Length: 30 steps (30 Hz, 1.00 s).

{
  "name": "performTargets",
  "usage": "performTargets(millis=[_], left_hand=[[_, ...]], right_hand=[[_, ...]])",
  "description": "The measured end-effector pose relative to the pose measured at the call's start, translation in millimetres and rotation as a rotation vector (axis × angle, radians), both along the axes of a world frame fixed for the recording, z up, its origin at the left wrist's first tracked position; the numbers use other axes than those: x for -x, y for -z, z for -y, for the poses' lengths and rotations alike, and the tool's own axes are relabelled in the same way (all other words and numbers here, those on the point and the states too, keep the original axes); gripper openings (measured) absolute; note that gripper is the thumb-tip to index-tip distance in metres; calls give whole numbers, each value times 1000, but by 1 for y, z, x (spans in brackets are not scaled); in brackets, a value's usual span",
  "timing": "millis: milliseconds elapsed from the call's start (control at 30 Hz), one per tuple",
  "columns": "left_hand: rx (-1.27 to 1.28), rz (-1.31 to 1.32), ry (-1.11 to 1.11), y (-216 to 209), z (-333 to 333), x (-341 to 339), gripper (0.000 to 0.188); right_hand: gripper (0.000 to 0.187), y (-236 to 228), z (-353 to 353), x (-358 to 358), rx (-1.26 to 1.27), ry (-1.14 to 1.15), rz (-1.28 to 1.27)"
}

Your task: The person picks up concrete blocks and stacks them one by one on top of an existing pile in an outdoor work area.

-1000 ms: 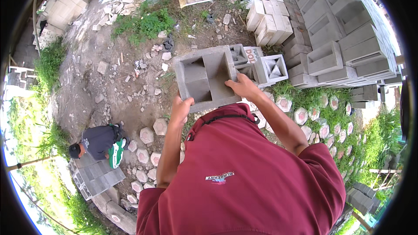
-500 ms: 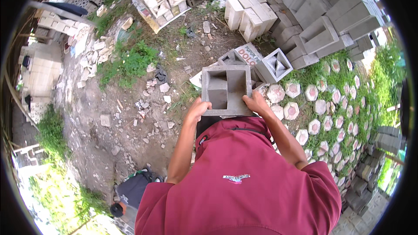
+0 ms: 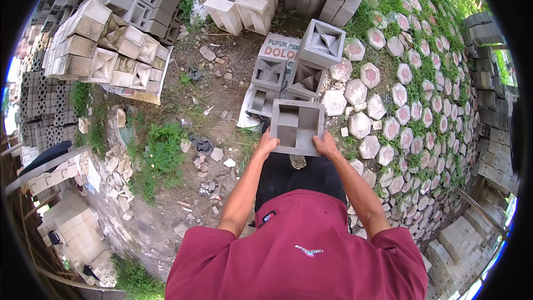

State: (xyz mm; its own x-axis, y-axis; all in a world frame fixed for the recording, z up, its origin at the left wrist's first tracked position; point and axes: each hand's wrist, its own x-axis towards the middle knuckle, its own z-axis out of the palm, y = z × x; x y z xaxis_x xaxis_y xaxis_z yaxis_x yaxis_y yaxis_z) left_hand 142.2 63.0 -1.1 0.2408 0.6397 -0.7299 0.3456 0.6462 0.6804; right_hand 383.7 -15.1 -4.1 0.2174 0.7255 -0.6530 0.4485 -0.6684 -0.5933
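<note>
A grey square concrete ventilation block [image 3: 298,129] is held out in front of me, its hollow patterned face turned up toward me. My left hand [image 3: 267,143] is closed on its near left edge, and my right hand [image 3: 326,145] grips the near right edge, thumbs on the rim. Just beyond it, similar blocks rest on a printed white sack [image 3: 283,44]: one at the left [image 3: 268,73], one in the middle [image 3: 306,79], and a lighter one [image 3: 321,43] raised at the right. Part of another block [image 3: 261,100] shows beside the held block's far left corner.
Hexagonal pavers [image 3: 399,92] spread over grass on the right. Pale blocks [image 3: 239,8] stand stacked at the back, and a weathered block stack [image 3: 111,50] stands at the far left. Green weeds [image 3: 164,153] and rubble [image 3: 117,169] lie on the dirt to the left.
My view has swung right, so the surroundings sit further left. Both hands still grip the ventilation block, which now appears closer to the blocks on the sack.
</note>
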Motion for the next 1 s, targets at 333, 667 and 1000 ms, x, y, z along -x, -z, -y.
performTargets(millis=[333, 667, 1000], left_hand=[[-5, -53, 51, 185, -20, -43, 82], [-55, -99, 124, 319, -116, -88, 79], [-226, -147, 174, 337, -199, -130, 83]], right_hand=[[44, 187, 0, -29, -71, 217, 5], [45, 289, -91, -75, -205, 226, -9], [45, 343, -154, -86, -303, 431, 49]])
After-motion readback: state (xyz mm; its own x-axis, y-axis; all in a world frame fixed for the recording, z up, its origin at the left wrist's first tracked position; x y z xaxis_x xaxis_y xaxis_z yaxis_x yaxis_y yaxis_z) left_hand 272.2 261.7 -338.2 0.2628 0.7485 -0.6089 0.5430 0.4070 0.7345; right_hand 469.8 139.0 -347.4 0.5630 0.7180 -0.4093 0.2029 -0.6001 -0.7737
